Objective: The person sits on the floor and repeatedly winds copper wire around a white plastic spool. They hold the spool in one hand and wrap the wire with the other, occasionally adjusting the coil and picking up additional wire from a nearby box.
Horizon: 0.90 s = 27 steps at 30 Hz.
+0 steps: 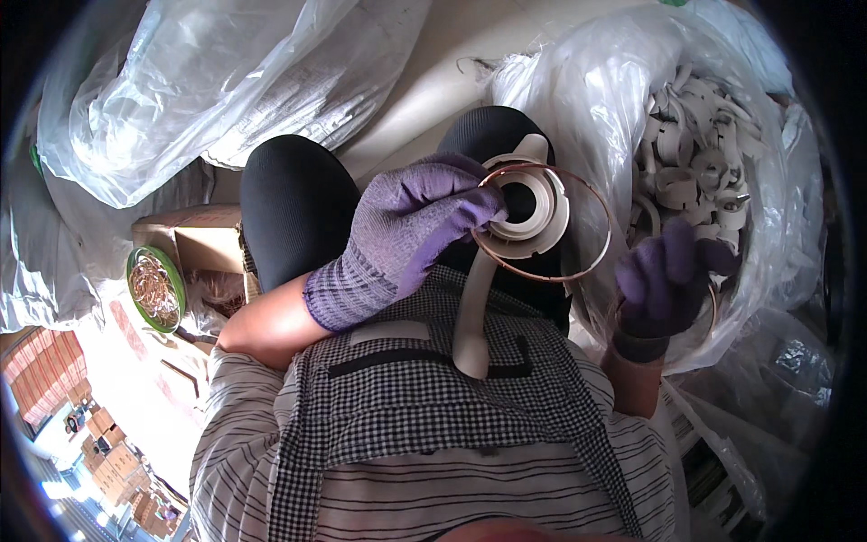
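Both hands wear purple-and-grey knit gloves. My left hand [420, 217] is closed in a pinch at the left side of a thin copper-coloured hoop [610, 219]. Under the hoop, touching those fingertips, is an off-white plastic round part [542, 237] with a hollow middle and notched rim. One arm-like piece [471, 339] runs down from it over the apron, and another sticks up over my right knee. Off to the right, my right hand [664, 275] is raised with curled fingers beside a plastic bag; whether it holds anything is hidden. A thin curved edge shows just below it.
The clear plastic bag [587, 90] at right holds many off-white plastic parts [695, 154]. At left, a green-rimmed round dish [178, 287] of copper-coloured pieces stands beside a cardboard box [208, 248]. Large plastic sacks [208, 81] lie at the far left.
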{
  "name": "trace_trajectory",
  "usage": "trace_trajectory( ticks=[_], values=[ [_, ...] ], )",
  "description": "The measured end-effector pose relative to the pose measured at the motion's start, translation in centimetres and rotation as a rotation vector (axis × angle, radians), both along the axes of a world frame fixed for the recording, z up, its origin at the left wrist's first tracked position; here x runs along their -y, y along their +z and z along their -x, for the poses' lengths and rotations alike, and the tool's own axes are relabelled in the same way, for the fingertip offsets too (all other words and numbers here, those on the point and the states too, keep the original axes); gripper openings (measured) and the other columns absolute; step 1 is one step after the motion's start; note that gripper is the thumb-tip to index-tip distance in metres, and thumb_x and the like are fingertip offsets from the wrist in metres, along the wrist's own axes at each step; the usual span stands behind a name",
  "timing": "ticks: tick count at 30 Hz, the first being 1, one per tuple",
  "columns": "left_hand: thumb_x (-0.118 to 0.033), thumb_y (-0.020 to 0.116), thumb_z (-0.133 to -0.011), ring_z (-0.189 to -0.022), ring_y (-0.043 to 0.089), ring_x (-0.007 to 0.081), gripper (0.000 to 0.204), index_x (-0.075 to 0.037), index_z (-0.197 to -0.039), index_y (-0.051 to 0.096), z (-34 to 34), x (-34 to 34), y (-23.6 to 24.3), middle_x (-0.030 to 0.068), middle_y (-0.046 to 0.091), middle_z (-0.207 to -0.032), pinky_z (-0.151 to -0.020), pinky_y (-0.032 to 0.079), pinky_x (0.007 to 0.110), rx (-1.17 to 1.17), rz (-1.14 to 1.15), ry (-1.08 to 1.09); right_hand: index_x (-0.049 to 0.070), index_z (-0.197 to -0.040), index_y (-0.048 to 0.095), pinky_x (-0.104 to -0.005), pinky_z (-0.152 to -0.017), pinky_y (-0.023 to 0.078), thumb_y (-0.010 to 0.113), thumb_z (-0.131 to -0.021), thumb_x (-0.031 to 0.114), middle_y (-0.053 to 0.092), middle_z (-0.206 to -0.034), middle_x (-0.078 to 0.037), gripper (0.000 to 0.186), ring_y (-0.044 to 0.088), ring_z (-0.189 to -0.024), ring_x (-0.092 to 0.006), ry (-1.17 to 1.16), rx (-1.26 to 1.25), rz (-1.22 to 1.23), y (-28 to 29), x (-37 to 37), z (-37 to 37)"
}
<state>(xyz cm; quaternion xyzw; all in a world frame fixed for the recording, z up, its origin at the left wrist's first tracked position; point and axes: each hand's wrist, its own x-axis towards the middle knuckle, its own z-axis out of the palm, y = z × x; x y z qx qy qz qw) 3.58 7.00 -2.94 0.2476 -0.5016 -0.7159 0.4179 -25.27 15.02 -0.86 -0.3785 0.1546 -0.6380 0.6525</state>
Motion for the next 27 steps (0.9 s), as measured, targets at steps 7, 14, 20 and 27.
trace_trajectory(
  ticks=[7,14,20,27],
  values=[
    [-0.007,0.065,-0.096,-0.095,0.068,0.0189,0.017,0.004,-0.104,0.074,0.4,0.0,0.5,0.0133,0.069,-0.107,-0.085,0.055,0.03,0.074,0.016,0.015,0.011,-0.144,0.047,-0.024,-0.054,0.041,0.046,-0.107,0.021,0.048,-0.084,0.0,0.038,0.043,-0.063,-0.0071,0.148,0.079,-0.15,-3.5,0.3,-1.8],
    [-0.009,0.062,-0.099,-0.098,0.067,0.0193,0.02,0.007,-0.106,0.073,0.2,-0.6,0.2,0.0134,0.069,-0.109,-0.087,0.052,0.031,0.012,-0.062,0.018,-0.005,-0.142,0.044,-0.0217,-0.055,0.037,0.047,-0.103,0.004,0.044,-0.073,0.002,0.04,0.037,-0.057,-0.0056,-0.535,-0.927,-0.02,-1.1,-0.8,-6.2],
    [-0.007,0.063,-0.098,-0.093,0.069,0.0175,0.02,0.004,-0.112,0.071,-0.3,0.0,-0.4,0.0137,0.069,-0.111,-0.082,0.056,0.029,0.002,-0.056,-0.031,-0.006,-0.137,0.052,-0.0222,-0.056,0.035,0.043,-0.106,0.012,0.049,-0.074,0.001,0.037,0.04,-0.06,-0.0059,-0.469,-0.655,-0.419,-0.4,-1.4,-6.5],
    [-0.004,0.06,-0.099,-0.091,0.069,0.0182,0.019,0.007,-0.109,0.071,-0.1,-0.3,-0.5,0.0155,0.069,-0.111,-0.079,0.057,0.028,-0.138,-0.184,-0.003,-0.005,-0.138,0.055,-0.022,-0.06,0.038,0.044,-0.107,0.019,0.056,-0.078,-0.001,0.04,0.044,-0.064,-0.0068,-0.409,-0.541,-0.379,-0.4,-0.7,-6.5]
  ],
)
